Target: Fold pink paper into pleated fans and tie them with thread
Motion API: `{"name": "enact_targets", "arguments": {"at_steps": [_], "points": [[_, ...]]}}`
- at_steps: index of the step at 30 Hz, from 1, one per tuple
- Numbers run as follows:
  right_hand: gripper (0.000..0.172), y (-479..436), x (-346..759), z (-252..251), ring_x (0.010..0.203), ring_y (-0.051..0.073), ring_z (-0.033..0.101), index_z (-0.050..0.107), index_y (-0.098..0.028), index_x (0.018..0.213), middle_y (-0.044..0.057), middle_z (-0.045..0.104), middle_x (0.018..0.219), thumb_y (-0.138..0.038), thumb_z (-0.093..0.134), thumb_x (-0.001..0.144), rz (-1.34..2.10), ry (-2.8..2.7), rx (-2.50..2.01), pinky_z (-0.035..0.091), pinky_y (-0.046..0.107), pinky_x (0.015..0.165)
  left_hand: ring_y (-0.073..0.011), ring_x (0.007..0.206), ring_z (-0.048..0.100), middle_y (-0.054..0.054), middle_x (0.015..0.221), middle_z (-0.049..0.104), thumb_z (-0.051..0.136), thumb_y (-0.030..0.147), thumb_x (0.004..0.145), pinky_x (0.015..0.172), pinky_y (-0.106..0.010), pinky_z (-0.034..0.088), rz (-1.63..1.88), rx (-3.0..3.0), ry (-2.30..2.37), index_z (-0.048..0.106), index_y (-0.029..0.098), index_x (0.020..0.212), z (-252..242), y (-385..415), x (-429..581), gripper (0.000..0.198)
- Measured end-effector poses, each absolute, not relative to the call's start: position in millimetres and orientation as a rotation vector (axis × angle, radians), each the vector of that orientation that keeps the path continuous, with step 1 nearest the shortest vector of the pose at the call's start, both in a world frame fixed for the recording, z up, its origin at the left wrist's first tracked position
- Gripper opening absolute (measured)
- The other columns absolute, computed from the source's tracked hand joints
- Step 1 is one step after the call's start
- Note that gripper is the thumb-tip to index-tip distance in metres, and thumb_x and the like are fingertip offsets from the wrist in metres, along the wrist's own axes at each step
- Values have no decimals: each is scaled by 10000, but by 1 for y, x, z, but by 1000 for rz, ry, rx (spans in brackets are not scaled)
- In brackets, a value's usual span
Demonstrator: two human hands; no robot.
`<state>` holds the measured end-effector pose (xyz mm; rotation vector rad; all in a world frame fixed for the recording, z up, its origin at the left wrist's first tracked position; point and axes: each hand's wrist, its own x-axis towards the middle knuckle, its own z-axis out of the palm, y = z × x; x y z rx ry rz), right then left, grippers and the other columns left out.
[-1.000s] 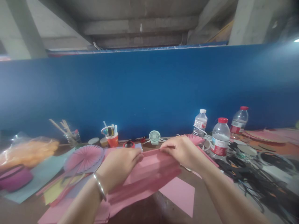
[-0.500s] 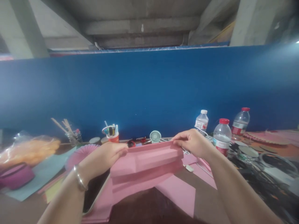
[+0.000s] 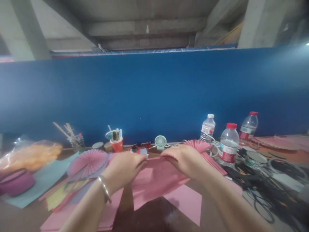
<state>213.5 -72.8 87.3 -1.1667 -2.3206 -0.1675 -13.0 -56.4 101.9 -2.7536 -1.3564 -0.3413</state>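
A pink paper sheet (image 3: 156, 182) with a folded top edge hangs above the brown table, its lower part tilted and slightly blurred. My left hand (image 3: 126, 166) is closed on its upper left edge, and a silver bangle circles that wrist. Closed on the upper right edge is my right hand (image 3: 184, 158). Both hands' fingertips are partly hidden behind the paper. Beneath it on the table lies a flat pink sheet (image 3: 187, 203). A stack of pink paper (image 3: 109, 214) rests below my left forearm.
Pleated pink paper (image 3: 198, 145) and bottles (image 3: 229, 143) stand beyond my right arm, with tangled cables (image 3: 260, 193) further right. Behind the hands are a small fan (image 3: 160, 141) and a red cup (image 3: 117, 144). A pleated rosette (image 3: 89, 162) and purple tape roll (image 3: 18, 182) lie left.
My hands have moved closer together and slightly lower. The held paper's visible width has shrunk, uncovering the rosette, the paper stack and the pleated pieces at right.
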Motion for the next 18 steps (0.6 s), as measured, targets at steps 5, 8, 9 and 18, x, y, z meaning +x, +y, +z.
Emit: {"name": "enact_targets", "arguments": {"at_steps": [5,8,9,18], "points": [[192,-65,194,71,601,116,499,613,-195,727,-9,596,646,-150,454,825,-391,-2412,-980,312,259,590,-155,675,592,-7,728,640,341,256,856,652,-268,411,-313,-2854,-1430,608,221,830,92,-63,-7,271],[211,-61,191,64,585,114,453,574,-173,680,-8,564,629,-111,433,824,-551,-2391,-912,281,273,581,-147,699,588,-4,790,640,291,279,887,691,-278,410,-410,-2931,-1448,589,228,895,89,-62,-4,303],[214,-60,191,62,595,116,449,570,-167,684,-3,565,640,-98,424,824,-594,-2377,-896,280,276,589,-149,706,585,-8,804,639,279,301,895,692,-279,409,-437,-2944,-1460,584,222,906,88,-61,-4,316],[199,-58,189,61,723,139,498,596,-160,802,30,598,740,-78,417,837,-662,-2341,-878,317,286,679,-140,586,552,2,664,596,255,330,904,594,-267,378,-410,-2778,-1617,505,187,697,90,-61,4,355]]}}
